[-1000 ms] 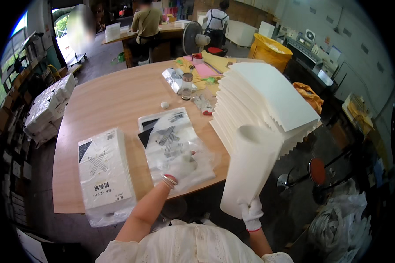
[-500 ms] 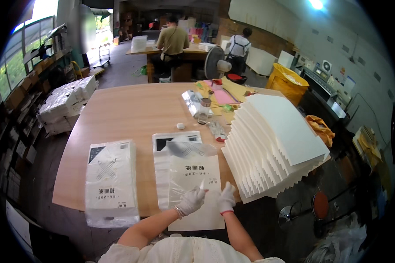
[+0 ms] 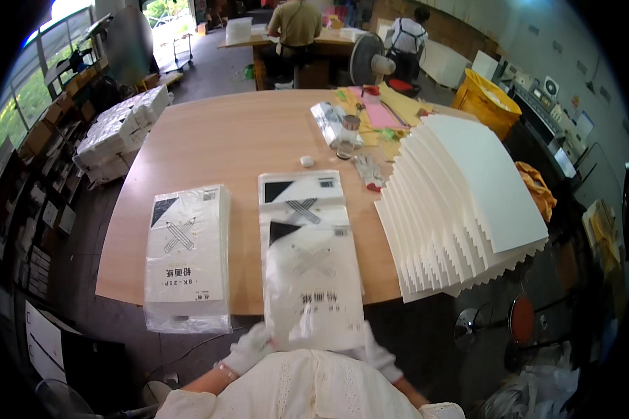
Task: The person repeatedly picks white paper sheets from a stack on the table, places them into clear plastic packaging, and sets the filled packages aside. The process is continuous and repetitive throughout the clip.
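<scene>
A clear plastic bag (image 3: 314,283) printed with crossed pencils holds white paper, its near end reaching past the table's front edge toward my body. At its near left corner is my left hand (image 3: 250,349), white-gloved, with the fingers closed on the bag's edge. My right hand (image 3: 377,355), also gloved, grips the near right corner; its fingers are partly hidden by the plastic. Under the far end of this bag lie flat printed bags (image 3: 300,188). To the left rests a pile of filled paper packs (image 3: 189,258).
On the right a tall fanned stack of white paper (image 3: 461,202) overhangs the table's edge. Beyond lie a glove (image 3: 367,171), a glass jar (image 3: 347,137), a small white object (image 3: 307,161) and a silver pack (image 3: 330,123). Two people work farther off near a fan (image 3: 365,59).
Both hands have drawn back toward my body and apart, to the bag's near corners. The printed plastic now reaches farther down over the paper. My view has tilted downward.
</scene>
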Demonstrator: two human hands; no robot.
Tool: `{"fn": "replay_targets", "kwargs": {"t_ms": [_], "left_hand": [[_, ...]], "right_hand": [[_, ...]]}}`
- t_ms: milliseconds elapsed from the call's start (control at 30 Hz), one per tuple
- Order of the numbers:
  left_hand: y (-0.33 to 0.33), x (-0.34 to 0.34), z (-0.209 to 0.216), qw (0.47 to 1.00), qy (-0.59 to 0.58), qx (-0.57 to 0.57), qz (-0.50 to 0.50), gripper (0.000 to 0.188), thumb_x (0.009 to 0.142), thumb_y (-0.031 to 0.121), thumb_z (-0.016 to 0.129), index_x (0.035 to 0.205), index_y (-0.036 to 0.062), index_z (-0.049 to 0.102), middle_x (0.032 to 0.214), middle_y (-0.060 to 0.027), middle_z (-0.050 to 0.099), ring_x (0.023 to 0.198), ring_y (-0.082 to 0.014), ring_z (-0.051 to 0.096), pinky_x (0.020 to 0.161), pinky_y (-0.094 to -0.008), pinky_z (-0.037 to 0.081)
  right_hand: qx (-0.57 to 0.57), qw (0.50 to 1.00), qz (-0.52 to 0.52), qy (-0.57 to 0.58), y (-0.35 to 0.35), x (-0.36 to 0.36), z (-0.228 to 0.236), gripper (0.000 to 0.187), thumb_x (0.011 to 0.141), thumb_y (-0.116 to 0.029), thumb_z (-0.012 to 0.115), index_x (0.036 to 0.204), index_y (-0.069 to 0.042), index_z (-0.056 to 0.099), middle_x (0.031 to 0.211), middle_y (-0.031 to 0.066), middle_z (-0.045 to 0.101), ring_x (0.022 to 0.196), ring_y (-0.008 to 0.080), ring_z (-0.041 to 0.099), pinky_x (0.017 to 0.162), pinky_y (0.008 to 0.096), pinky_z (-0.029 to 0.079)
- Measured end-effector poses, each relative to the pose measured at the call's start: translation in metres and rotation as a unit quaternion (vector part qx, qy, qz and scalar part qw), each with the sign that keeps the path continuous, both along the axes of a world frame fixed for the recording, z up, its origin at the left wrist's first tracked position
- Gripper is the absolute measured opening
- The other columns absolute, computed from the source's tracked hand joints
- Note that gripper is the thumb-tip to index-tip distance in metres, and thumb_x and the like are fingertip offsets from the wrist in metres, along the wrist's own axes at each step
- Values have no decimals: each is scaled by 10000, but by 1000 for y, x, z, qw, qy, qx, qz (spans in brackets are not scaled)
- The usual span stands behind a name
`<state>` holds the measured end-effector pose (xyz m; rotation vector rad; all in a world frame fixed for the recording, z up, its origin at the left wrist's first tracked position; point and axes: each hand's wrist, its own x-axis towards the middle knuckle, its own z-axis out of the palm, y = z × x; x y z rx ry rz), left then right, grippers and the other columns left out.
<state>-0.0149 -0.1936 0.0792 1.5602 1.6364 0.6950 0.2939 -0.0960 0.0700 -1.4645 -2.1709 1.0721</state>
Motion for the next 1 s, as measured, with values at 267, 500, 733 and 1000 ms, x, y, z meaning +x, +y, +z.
{"fn": "replay_targets", "kwargs": {"t_ms": [267,500,733,1000], "left_hand": [[-1,-2,-18,979,-67,26,193,52,775,-28,472,787,21,483,746,-138,575,677,-265,572,631,-354,475],[26,2,44,973,-77,216,22,84,690,-51,501,722,25,486,732,-112,521,663,-206,563,587,-318,455],[-20,-86,38,741,-205,449,454,102,854,82,453,763,60,494,750,-23,504,654,-127,454,620,-295,436],[-86,-245,-92,655,-329,258,629,208,851,69,435,1040,35,515,916,-34,542,794,-118,476,730,-263,434]], "right_hand": [[37,993,-59,-94,-28,5,-16,505,863,-283,522,1327,-123,402,967,199,627,839,380,605,708,483,480],[-438,714,-268,476,9,-16,-87,317,879,-115,523,1183,-24,531,1076,118,613,927,232,619,785,340,514],[-375,786,-34,491,31,-197,-10,290,890,-121,542,1147,14,537,1052,82,602,871,171,594,735,300,507],[-342,908,165,176,-16,-299,-44,295,904,-279,523,1100,-60,551,857,56,621,664,126,577,614,265,494]]}}
